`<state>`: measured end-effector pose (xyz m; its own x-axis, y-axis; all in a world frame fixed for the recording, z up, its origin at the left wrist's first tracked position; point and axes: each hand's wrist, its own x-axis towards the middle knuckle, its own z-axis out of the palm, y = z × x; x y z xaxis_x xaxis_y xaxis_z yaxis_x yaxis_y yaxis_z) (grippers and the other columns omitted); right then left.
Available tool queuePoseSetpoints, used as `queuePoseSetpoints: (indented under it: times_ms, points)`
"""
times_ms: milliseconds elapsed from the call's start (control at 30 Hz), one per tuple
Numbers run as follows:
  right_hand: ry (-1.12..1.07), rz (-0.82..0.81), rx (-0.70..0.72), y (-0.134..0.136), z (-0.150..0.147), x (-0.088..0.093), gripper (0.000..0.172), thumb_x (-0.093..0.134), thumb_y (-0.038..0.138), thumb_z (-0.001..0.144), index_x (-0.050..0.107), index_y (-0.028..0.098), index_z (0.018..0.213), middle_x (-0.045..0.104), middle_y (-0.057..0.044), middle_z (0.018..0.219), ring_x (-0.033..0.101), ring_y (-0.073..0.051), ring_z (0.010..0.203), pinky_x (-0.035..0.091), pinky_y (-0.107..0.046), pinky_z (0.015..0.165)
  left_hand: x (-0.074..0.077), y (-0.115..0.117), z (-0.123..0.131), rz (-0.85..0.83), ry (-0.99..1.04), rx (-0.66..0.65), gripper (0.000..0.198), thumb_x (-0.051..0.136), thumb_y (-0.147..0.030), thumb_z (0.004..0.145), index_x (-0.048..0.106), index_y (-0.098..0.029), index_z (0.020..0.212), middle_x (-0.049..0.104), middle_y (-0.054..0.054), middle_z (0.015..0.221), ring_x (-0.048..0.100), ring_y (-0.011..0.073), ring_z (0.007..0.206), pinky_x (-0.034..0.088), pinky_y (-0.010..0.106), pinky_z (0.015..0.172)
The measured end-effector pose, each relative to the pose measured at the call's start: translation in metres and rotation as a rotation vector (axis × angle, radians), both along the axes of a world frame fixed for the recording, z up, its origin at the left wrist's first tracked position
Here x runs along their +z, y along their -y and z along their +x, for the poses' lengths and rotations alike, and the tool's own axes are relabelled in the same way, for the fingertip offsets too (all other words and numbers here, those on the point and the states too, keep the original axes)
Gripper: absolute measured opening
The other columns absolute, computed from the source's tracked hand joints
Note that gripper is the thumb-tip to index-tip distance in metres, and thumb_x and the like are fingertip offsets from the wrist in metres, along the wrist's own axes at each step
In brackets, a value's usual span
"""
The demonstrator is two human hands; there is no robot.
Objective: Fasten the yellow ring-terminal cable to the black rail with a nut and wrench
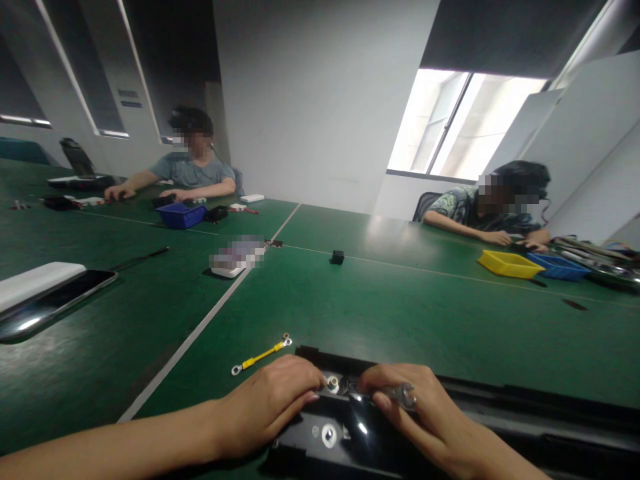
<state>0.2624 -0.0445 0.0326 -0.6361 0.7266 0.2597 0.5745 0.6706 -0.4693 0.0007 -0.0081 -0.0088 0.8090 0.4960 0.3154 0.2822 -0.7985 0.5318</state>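
A long black housing (445, 407) lies along the table's near edge, with a bolt and nut (333, 383) in its upper part and a second round metal stud (329, 436) lower down. My right hand (417, 407) is closed around a metal wrench, and the wrench's open jaw (407, 397) sticks out behind the fingers. Beside the upper bolt, the fingertips of my left hand (287, 390) are pinched together; what lies between them is hidden. A short yellow cable with ring terminals (260, 356) rests on the green table, left of the housing, with a small nut (286, 336) by its far end.
A small black block (338, 257) sits mid-table. Left are a phone (65, 300), a white box (40, 283) and a blurred white item (233, 260). Two people sit opposite, near a blue bin (181, 215), a yellow bin (510, 265) and another blue bin (559, 266).
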Motion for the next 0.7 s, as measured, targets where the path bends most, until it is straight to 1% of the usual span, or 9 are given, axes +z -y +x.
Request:
queuePoseSetpoints:
  times_ms: [100,300,467,700]
  points:
    - [-0.009,-0.02,-0.014,-0.0008,-0.0008,0.0,0.022,0.035,0.025,0.096,0.055,0.02,0.103,0.066,-0.004,0.091,0.062,-0.016,0.079,0.044,-0.028,0.074,0.0009,0.0012,-0.0006,-0.002,-0.006,0.003,0.023,0.035,-0.018,0.097,0.052,-0.016,0.113,0.063,0.009,0.107,0.057,0.0207,0.102,0.045,0.033,0.093]
    - [0.011,-0.049,-0.058,0.0012,0.0011,-0.0015,0.024,0.035,0.026,0.097,0.055,0.021,0.109,0.066,-0.005,0.098,0.062,-0.017,0.089,0.046,-0.03,0.081,-0.0002,-0.0004,-0.0004,0.009,-0.01,-0.001,0.022,0.036,-0.017,0.097,0.052,-0.017,0.113,0.063,0.009,0.108,0.057,0.0204,0.103,0.044,0.033,0.095]
    - [0.04,-0.026,-0.087,0.0038,0.002,-0.0011,0.025,0.037,0.028,0.097,0.056,0.024,0.112,0.067,-0.004,0.102,0.064,-0.017,0.092,0.049,-0.031,0.082,-0.0007,-0.0006,0.0004,0.012,0.005,-0.01,0.023,0.035,-0.017,0.097,0.052,-0.016,0.112,0.063,0.009,0.108,0.057,0.0205,0.103,0.044,0.034,0.095]
    - [0.053,0.002,-0.121,0.0051,0.0039,-0.0007,0.027,0.038,0.032,0.097,0.058,0.024,0.113,0.068,-0.005,0.103,0.064,-0.019,0.095,0.051,-0.031,0.083,0.0013,0.0001,0.001,0.016,0.011,-0.003,0.022,0.035,-0.019,0.098,0.053,-0.016,0.111,0.063,0.01,0.106,0.058,0.0212,0.102,0.046,0.034,0.094]
